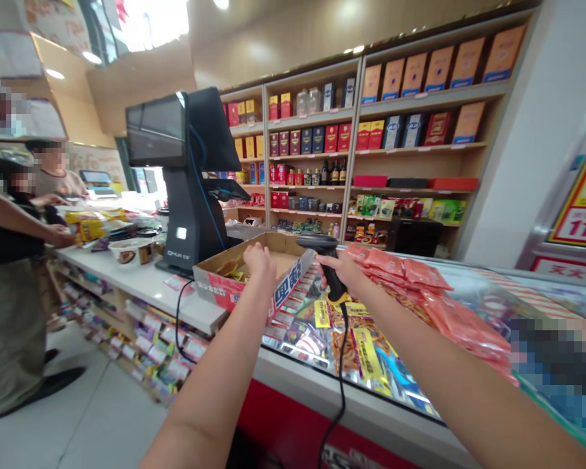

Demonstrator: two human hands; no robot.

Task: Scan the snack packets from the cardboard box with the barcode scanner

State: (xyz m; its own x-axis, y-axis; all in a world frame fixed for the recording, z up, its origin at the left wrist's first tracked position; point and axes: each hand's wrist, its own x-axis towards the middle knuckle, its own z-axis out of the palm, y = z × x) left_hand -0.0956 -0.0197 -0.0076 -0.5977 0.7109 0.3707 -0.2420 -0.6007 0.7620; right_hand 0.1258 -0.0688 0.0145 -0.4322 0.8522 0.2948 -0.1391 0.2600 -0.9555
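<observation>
My right hand (335, 268) is wrapped round the grip of a black barcode scanner (333, 279), its head level and its cord hanging down over the counter's front. My left hand (260, 262) is over the open cardboard box (291, 286), fingers curled and mostly turned away from me. Whatever it may hold is hidden. Inside the box, left of that hand, lie a few small yellowish packets (230, 268). Yellow-labelled snack packs (366, 355) lie on the counter below the scanner, with orange-red packets (388, 264) piled to the right.
A black point-of-sale terminal (190, 163) stands behind the box on the left. Snack bags and a bowl (131, 249) crowd the white counter (162, 296). Other people are at the far left. Shelves (308, 156) of boxed goods line the back wall.
</observation>
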